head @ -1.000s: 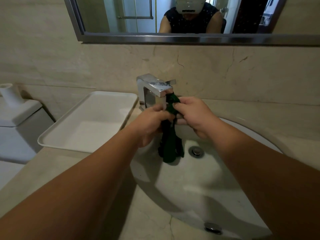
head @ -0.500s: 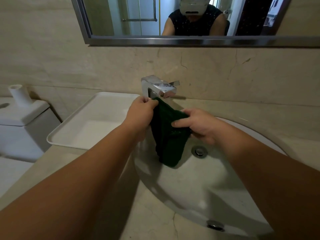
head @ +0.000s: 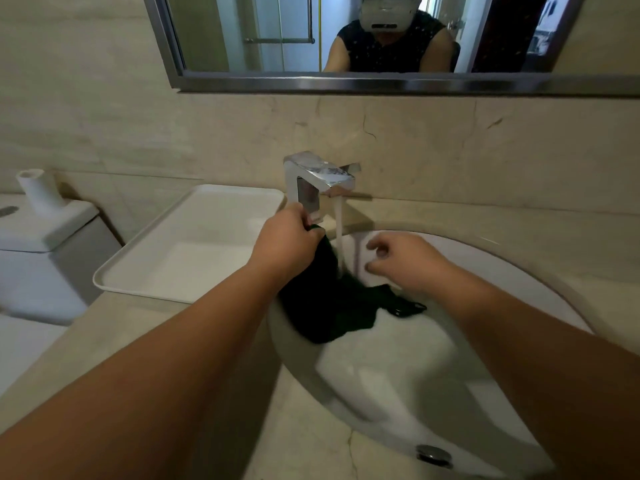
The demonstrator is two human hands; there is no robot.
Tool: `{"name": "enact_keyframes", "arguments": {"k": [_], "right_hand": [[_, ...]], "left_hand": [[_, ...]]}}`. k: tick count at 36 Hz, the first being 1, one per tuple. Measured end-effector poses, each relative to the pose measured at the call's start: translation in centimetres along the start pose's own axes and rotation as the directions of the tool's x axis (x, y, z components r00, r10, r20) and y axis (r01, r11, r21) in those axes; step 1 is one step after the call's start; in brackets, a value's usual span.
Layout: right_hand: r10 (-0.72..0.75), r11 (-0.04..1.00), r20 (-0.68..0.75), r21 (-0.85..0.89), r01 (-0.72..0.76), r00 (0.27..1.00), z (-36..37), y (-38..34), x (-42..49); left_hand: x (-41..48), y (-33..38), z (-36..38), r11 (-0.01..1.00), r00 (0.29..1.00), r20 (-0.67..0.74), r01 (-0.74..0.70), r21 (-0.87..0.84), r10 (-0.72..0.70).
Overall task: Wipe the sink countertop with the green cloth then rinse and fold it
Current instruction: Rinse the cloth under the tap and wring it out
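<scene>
Under the faucet (head: 320, 178), left hand (head: 284, 239) fingers pinching green cloth (head: 329, 303), right hand (head: 407, 265) fingers blurred, loosely curled, empty

The right hand (head: 401, 261) is motion-blurred, so whether its fingers touch the green cloth (head: 329, 306) cannot be told. The cloth's top corner disappears inside the left hand (head: 284, 240). The mirror (head: 346, 83) and the toilet tank (head: 41, 237) are cropped by the frame edges.
</scene>
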State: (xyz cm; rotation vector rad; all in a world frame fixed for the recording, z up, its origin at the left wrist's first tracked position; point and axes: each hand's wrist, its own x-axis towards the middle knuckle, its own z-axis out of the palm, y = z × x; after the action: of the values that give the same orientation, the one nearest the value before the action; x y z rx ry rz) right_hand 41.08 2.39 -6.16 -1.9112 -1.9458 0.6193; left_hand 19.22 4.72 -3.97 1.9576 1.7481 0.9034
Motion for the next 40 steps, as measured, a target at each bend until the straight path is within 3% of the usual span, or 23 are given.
{"name": "enact_keyframes", "arguments": {"k": [4, 6, 8, 11, 14, 15, 17, 20, 24, 26, 28, 30, 32, 34, 37, 38, 40], "right_hand": [[-0.022, 0.999, 0.124, 0.040, 0.017, 0.992, 2.5, -0.5, 0.1], [-0.036, 0.996, 0.200, 0.081, 0.020, 0.979, 3.3, -1.2, 0.3], [-0.055, 0.996, 0.262, 0.082, 0.035, 0.963, 4.3, -1.8, 0.5], [-0.062, 0.997, 0.160, 0.054, 0.054, 0.985, 5.0, -2.1, 1.1], [0.020, 0.960, 0.066, 0.278, -0.037, 0.998, 4.4, -1.9, 1.6], [0.062, 0.915, 0.064, 0.394, -0.082, 0.996, 4.0, -1.8, 1.6], [0.130, 0.770, 0.078, 0.620, -0.150, 0.988, 3.2, -1.7, 1.7], [0.203, 0.552, 0.088, 0.812, -0.189, 0.975, 1.8, -2.4, 1.6], [0.195, 0.202, 0.187, 0.953, -0.226, 0.963, 0.2, -3.9, 1.1], [0.175, 0.118, 0.220, 0.963, -0.242, 0.960, -0.2, -4.4, 0.8], [0.145, 0.086, 0.242, 0.963, -0.255, 0.959, -0.4, -4.7, 0.6], [0.102, 0.094, 0.262, 0.958, -0.272, 0.960, -0.3, -4.7, 0.4], [0.086, 0.149, 0.264, 0.950, -0.274, 0.961, -0.2, -4.5, 0.3], [0.105, 0.312, 0.202, 0.923, -0.225, 0.974, -0.2, -4.2, 0.5], [0.144, 0.673, 0.059, 0.726, -0.142, 0.988, -0.7, -3.3, 0.5], [0.145, 0.732, 0.038, 0.668, -0.133, 0.989, -0.9, -3.1, 0.6], [0.167, 0.733, 0.050, 0.661, -0.158, 0.985, -1.1, -2.5, 0.6]], "left_hand": [[0.1, 0.0, 0.3, 0.994, 1.000, 0.000, 0.008, -0.109, -0.008], [0.3, 0.0, 0.3, 0.957, 0.999, 0.014, 0.043, -0.285, -0.041], [0.4, 0.2, 0.2, 0.858, 0.996, 0.062, 0.089, -0.506, -0.067], [0.4, 0.6, 0.1, 0.699, 0.990, 0.105, 0.139, -0.701, -0.091], [0.6, 0.4, -0.2, 0.634, 0.986, 0.100, 0.164, -0.756, -0.135], [0.8, 0.2, -0.2, 0.653, 0.982, 0.127, 0.189, -0.734, -0.141], [0.8, 0.1, -0.4, 0.802, 0.978, 0.166, 0.197, -0.563, -0.123], [0.4, 0.4, -0.5, 0.922, 0.959, 0.268, 0.184, -0.341, -0.092], [-0.7, 1.5, 0.6, 0.852, 0.889, 0.445, 0.314, -0.420, -0.108], [-1.1, 2.1, 1.2, 0.788, 0.859, 0.484, 0.411, -0.458, -0.166], [-1.6, 2.6, 1.4, 0.687, 0.786, 0.586, 0.538, -0.489, -0.198], [-1.9, 2.6, 1.6, 0.573, 0.725, 0.670, 0.620, -0.536, -0.158], [-2.0, 2.3, 1.7, 0.495, 0.722, 0.682, 0.637, -0.591, -0.116], [-2.0, 2.0, 1.9, 0.468, 0.742, 0.662, 0.626, -0.623, -0.111], [-1.9, 1.6, 2.0, 0.459, 0.763, 0.634, 0.613, -0.643, -0.130], [-1.8, 1.4, 2.1, 0.462, 0.774, 0.616, 0.604, -0.650, -0.145], [-1.4, 1.1, 2.2, 0.459, 0.803, 0.570, 0.579, -0.674, -0.175]]}}
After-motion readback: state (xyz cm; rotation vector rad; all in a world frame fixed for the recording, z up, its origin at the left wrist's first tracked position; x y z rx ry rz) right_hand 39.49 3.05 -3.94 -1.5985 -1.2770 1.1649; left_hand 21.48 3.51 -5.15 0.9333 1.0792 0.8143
